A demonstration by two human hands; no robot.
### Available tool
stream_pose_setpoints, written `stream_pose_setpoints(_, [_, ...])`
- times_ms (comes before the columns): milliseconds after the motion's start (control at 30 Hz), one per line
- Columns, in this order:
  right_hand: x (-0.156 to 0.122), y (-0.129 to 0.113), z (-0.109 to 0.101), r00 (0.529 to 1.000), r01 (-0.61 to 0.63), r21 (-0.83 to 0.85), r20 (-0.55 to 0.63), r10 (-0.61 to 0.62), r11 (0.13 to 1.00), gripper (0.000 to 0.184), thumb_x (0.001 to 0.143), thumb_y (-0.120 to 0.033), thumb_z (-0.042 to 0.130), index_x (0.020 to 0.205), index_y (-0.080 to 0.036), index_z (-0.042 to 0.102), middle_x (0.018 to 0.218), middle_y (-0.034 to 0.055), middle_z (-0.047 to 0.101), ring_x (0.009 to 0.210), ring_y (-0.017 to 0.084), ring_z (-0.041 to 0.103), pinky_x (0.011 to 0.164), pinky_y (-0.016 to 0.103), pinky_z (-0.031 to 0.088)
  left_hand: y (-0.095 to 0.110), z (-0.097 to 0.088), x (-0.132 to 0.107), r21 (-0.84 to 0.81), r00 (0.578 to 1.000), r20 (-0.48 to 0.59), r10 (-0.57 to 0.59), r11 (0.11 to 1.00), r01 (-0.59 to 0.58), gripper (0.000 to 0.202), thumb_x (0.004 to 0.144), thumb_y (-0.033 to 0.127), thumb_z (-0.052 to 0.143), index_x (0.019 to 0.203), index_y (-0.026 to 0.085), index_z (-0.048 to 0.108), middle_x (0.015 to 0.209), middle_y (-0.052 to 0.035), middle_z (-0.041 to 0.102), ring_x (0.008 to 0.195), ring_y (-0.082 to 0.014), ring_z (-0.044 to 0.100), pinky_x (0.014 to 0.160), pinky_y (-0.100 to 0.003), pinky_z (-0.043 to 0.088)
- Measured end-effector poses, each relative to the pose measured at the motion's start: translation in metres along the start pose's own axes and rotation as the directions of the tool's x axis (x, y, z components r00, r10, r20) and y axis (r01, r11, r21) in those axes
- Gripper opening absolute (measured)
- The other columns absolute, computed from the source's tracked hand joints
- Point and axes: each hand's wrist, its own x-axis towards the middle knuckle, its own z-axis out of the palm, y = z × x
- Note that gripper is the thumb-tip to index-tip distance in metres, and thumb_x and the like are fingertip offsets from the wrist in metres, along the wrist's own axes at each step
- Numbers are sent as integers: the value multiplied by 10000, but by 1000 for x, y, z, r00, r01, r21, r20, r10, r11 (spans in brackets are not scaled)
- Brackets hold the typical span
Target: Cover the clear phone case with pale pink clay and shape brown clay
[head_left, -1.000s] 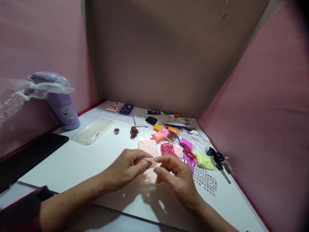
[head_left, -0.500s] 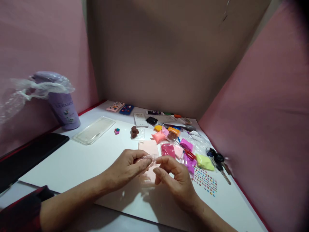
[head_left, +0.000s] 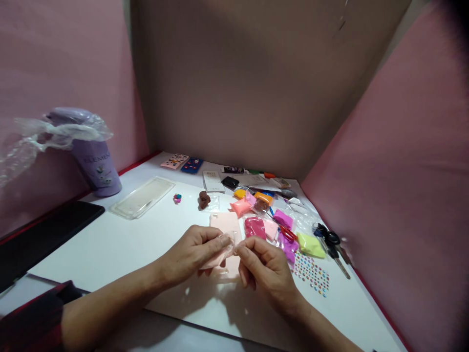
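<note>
In my left hand [head_left: 200,252] is a clear plastic packet of pale pink clay [head_left: 216,258], pinched under the thumb. My right hand [head_left: 266,266] is closed, thumb and forefinger together at the packet's right edge; the plastic between those fingertips is too small to see clearly. Beneath both hands lies a pale pink phone case [head_left: 225,221], partly covered by them. Right of the case sit a dark pink clay packet [head_left: 255,228] and a light pink one [head_left: 270,230].
A brown clay lump [head_left: 204,199], a small multicoloured piece [head_left: 178,198] and a clear case [head_left: 142,198] lie farther back. At left stand a purple tumbler [head_left: 97,166] and a black phone-like slab [head_left: 51,239]. Scissors [head_left: 332,239] and a gem sticker sheet [head_left: 311,274] are right.
My right thumb and forefinger have come together at the packet's edge. The packet has tilted, showing more of its pale pink side below my left hand.
</note>
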Motion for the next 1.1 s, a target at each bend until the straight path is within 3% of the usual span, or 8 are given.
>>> stream_pose_setpoints(133, [1,3,-1,1000,-25,81,11,24,996,266,872,-412,554,791,-161,596,458,-54,533,367,53,410,394,166,324,2,0,-1,-4,1000,-11,-13,1000,13,420,856,492,475,652,135,557,505,48,438,437,-75,385,443,-213,288])
stream_pose_setpoints(233, [1,6,-1,999,18,-24,-32,-19,1000,217,838,-384,602,856,-168,609,503,-35,577,419,82,476,431,191,365,2,1,-1,44,999,-45,-16,999,18,399,862,470,469,628,150,515,487,61,409,442,-75,366,441,-213,256])
stream_pose_setpoints(433, [-1,6,2,981,126,-294,-104,-163,947,192,808,-354,633,861,-179,575,487,-56,520,439,113,495,446,224,377,-4,3,-3,377,985,-109,135,922,-85,377,892,378,425,578,170,422,541,55,358,538,-92,347,507,-234,257])
stream_pose_setpoints(567, [-2,2,3,971,194,-429,-46,-235,882,144,870,-295,544,819,-171,597,538,-26,548,466,113,497,453,230,365,-4,3,-3,411,986,-82,144,906,-98,358,903,361,401,601,171,430,553,54,354,551,-97,347,521,-238,260])
stream_pose_setpoints(700, [-2,-1,1,974,196,-422,-24,-227,885,163,906,-268,479,855,-168,598,577,-16,568,510,115,516,500,233,386,-5,2,-3,384,988,-83,129,919,-88,373,912,377,384,598,176,405,557,56,335,547,-96,334,515,-239,247])
stream_pose_setpoints(833, [-2,0,0,988,150,-331,3,-158,932,175,908,-279,474,815,-166,570,544,-26,546,482,97,480,473,216,360,-7,1,-4,332,992,-44,118,938,-97,392,916,406,375,599,176,394,570,55,317,552,-95,325,515,-241,239])
stream_pose_setpoints(933, [-1,3,-2,998,50,-82,28,-48,995,191,903,-316,499,783,-173,538,499,-53,512,416,65,417,413,179,319,-5,1,-4,298,992,-16,126,947,-115,399,917,419,378,606,171,404,588,52,305,568,-95,319,524,-243,240])
stream_pose_setpoints(1100, [3,5,-6,994,-48,216,107,25,975,230,862,-360,576,746,-163,543,415,-83,472,320,26,338,338,141,238,-1,0,-5,243,991,7,132,961,-130,409,907,431,405,600,162,413,613,48,299,593,-94,320,538,-242,247])
